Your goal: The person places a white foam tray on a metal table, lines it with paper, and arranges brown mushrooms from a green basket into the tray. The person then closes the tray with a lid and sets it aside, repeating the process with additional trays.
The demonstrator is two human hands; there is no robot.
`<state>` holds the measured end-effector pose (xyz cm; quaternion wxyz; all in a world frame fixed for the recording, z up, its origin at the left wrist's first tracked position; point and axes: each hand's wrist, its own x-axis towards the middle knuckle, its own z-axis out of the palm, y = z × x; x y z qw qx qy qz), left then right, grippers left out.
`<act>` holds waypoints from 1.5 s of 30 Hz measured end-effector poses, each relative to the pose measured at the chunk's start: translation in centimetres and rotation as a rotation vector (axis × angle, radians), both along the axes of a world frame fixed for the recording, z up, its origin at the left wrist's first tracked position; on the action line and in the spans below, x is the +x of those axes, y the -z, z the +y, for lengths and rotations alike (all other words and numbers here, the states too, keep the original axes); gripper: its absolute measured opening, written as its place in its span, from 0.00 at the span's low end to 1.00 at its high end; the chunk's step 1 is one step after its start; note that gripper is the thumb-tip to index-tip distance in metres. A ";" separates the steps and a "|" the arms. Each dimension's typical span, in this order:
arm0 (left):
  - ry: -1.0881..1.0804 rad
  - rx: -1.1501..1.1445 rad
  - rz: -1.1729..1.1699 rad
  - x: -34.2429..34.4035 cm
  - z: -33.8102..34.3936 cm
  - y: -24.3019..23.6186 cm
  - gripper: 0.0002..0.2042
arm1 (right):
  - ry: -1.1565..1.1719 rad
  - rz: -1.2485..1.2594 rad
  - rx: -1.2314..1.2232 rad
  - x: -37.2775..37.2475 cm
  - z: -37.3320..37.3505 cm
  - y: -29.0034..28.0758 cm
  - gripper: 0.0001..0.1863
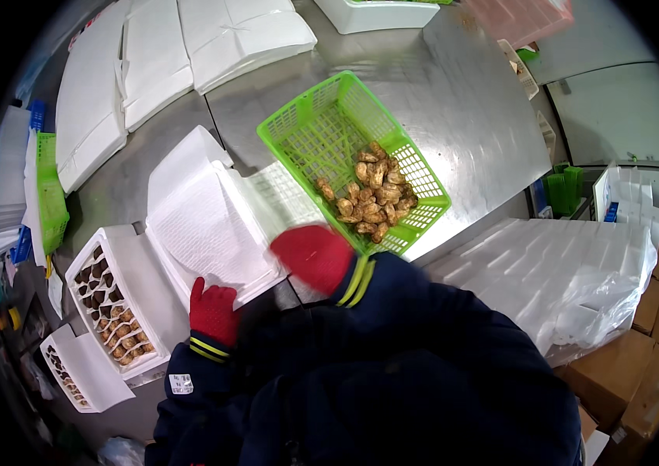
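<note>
My left hand [214, 314], in a red knitted glove, is at the near edge of a white foam box [263, 283]. Its thumb and fingers are apart, with nothing seen between them. A sheet of white textured paper [203, 221] lies in that box. My right hand [314, 258], also red-gloved and slightly blurred, is over the box's right end, beside the near corner of a bright green plastic basket [298, 167]. Its fingers are tucked out of sight. Brown and whitish mushrooms [372, 194], stubby and thick, lie heaped in the basket's right-hand part.
To the left stands a foam box [155, 291] with rows of mushrooms [116, 314] between white dividers; a smaller one [85, 369] sits beyond it. White foam lids [240, 39] line the back of the steel table [469, 132]. Plastic-wrapped white foam [547, 272] and cardboard boxes [617, 365] are at right.
</note>
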<state>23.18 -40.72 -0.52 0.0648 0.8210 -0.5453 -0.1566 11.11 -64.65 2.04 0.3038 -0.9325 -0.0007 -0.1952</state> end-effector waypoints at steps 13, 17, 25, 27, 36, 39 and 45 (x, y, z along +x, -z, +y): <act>-0.040 0.036 0.056 -0.2 -0.1 0.9 0.19 | 0.626 0.755 -0.390 -8.4 -15.5 6.3 0.04; -0.214 -0.385 -0.005 0.8 0.2 -3.0 0.18 | 0.288 0.484 0.127 -0.5 -7.9 -3.8 0.05; -0.069 -0.171 -0.115 3.5 -0.8 -1.7 0.05 | -0.325 0.439 -0.161 7.8 6.1 3.7 0.10; 0.064 -0.129 -0.107 3.1 -0.5 -0.4 0.05 | -0.400 0.294 -0.194 7.6 6.9 5.6 0.08; 0.047 -0.033 -0.082 3.6 -1.4 -0.1 0.04 | -0.253 0.612 -0.581 9.7 6.3 3.3 0.09; -0.015 0.016 -0.146 4.1 -2.2 0.3 0.04 | -0.249 0.588 -0.522 9.8 6.0 4.2 0.11; -0.053 0.118 -0.186 4.8 -3.3 1.0 0.04 | -0.327 0.679 -0.536 10.4 6.1 3.9 0.16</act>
